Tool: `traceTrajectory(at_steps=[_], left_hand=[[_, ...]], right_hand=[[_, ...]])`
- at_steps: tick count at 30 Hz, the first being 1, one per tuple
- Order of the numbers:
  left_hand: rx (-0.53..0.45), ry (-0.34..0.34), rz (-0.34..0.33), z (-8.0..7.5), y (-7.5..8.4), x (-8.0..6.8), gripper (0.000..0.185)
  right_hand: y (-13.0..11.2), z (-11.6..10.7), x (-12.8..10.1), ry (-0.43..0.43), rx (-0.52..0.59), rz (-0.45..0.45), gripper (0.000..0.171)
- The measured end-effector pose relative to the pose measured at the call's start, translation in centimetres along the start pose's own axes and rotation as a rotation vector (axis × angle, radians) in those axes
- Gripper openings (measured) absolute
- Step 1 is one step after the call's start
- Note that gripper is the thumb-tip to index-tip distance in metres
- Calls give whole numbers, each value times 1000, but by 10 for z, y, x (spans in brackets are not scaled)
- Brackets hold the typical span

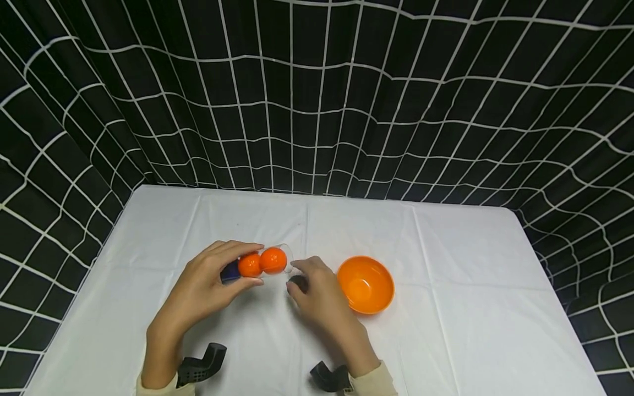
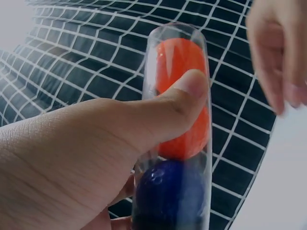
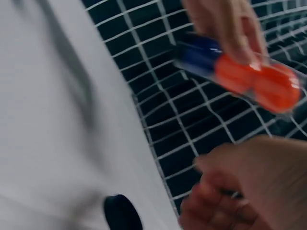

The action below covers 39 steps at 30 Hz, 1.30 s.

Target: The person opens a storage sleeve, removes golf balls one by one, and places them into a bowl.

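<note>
My left hand (image 1: pixel 255 265) grips a clear plastic tube (image 1: pixel 277 258) that lies roughly level above the white table. Inside it sit two orange balls (image 1: pixel 273 260) toward the open right end and a dark blue ball (image 1: pixel 230 271) behind them. In the left wrist view my thumb (image 2: pixel 187 93) presses across the tube (image 2: pixel 177 120) over the orange balls. My right hand (image 1: pixel 295 276) hovers just right of the tube's mouth, fingers loosely curled and holding nothing I can see. A small black round cap (image 1: pixel 297 283) lies on the table beside its thumb; the cap (image 3: pixel 122 214) appears apart from the fingers.
An empty orange bowl (image 1: pixel 365 284) stands on the white tablecloth (image 1: pixel 470 286) just right of my right hand. A black curtain with a white grid (image 1: pixel 317 99) hangs behind and on both sides. Black wrist mounts (image 1: pixel 200 366) show at the near edge.
</note>
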<state>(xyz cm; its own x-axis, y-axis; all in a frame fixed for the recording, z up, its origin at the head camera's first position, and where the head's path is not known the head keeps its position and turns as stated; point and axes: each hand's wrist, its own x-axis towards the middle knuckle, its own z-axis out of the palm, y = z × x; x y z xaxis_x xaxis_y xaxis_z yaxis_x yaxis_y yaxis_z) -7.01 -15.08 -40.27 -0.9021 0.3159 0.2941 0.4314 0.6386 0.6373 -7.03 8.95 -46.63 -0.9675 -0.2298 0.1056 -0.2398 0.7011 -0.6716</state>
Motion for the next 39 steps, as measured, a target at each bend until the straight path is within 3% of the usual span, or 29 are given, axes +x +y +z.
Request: traceTrajectory(at_steps=[4,8,16,32,39], left_hand=[[45,14,35,3,-1,1,53],[145,32,50,7,0,2,54],[243,74,103,12,3,4,53],[304,114,159,13,5,4,52],[289,99,145,14,4,4,49]], right_hand=[[2,-14,3,71,210,-59,24],[5,-26,3,98,398,-99,23],[5,-34,2,-6,720,-75,34],[4,-31,2,-108,743,-28,42],[5,-32,1,-139,782,15,42]])
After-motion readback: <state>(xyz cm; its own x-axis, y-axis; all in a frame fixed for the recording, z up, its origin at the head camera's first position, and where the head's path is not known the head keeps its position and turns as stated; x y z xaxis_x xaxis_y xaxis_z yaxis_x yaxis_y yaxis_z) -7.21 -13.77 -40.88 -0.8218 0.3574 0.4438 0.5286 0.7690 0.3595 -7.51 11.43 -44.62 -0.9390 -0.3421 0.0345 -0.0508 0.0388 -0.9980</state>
